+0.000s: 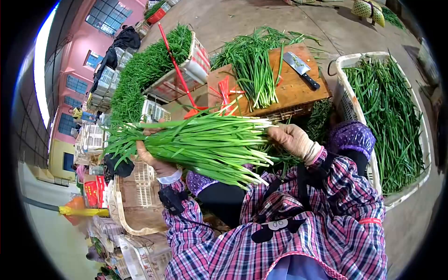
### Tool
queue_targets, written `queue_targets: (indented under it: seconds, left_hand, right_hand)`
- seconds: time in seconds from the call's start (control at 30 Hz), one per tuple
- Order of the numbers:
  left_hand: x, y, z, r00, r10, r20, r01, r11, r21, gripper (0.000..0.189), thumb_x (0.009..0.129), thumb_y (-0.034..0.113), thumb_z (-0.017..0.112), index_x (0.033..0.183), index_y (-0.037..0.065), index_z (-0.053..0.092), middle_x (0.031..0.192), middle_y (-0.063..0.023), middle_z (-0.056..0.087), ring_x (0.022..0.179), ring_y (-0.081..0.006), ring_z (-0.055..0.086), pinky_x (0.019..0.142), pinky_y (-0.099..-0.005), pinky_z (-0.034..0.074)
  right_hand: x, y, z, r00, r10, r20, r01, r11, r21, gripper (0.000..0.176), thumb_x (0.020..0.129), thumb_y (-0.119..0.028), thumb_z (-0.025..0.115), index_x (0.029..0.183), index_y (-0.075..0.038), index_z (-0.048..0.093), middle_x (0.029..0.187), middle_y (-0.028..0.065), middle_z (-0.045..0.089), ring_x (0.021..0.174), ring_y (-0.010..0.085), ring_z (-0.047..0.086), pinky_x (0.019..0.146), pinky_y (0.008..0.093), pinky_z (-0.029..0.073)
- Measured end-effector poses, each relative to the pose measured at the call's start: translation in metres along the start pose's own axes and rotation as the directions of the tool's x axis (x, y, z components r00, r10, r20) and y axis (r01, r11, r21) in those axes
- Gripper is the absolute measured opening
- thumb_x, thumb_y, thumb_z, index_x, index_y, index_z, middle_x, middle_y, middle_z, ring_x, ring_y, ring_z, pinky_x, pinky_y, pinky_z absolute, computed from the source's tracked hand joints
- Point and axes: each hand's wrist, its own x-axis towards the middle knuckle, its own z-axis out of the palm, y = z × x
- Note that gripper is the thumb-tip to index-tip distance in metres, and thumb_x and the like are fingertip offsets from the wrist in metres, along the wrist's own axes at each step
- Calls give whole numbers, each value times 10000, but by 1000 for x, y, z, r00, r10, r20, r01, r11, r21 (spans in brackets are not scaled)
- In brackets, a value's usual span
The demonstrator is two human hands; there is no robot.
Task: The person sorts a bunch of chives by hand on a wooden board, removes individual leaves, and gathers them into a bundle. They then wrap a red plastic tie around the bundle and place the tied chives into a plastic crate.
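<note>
A loose bunch of garlic chives (210, 144) lies sideways across my lap, leaves to the left and pale stem ends to the right. My left hand (151, 156) is wrapped around the leafy side from below, part of its fingers hidden. At the stem ends, my right hand (294, 140) pinches a few white tips between thumb and fingers. Beyond the bunch stands a wooden board (305, 95) with another pile of garlic chives (255, 77) on it. A cleaver (298, 67) with a black handle rests to the pile's right, and red ties (225, 93) lie to its left.
At the right stands a white crate (359, 58) full of greens. Another crate (198, 53) heaped with greens is at the back left, with a long red handle (175, 63) in front. A brown plastic crate (130, 226) sits by my left arm. Stacked crates line the far left.
</note>
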Motion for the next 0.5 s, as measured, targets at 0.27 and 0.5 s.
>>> queue_targets:
  seconds: [0.27,0.5]
  left_hand:
    - [-3,-15,33,953,58,-296,-25,993,116,380,914,324,477,1180,72,577,1100,-90,619,1123,-296,499,1056,-495,304]
    - [-2,-24,53,970,158,-186,-92,943,321,299,911,304,460,851,41,590,812,-86,630,789,-213,587,947,-407,418]
  right_hand:
    - [2,6,14,998,10,61,-29,950,312,417,846,-267,671,1137,20,588,993,37,651,899,112,571,826,263,456]
    - [8,11,29,996,68,-62,-22,832,555,414,854,-327,644,1120,-13,603,983,29,648,857,107,572,792,263,448]
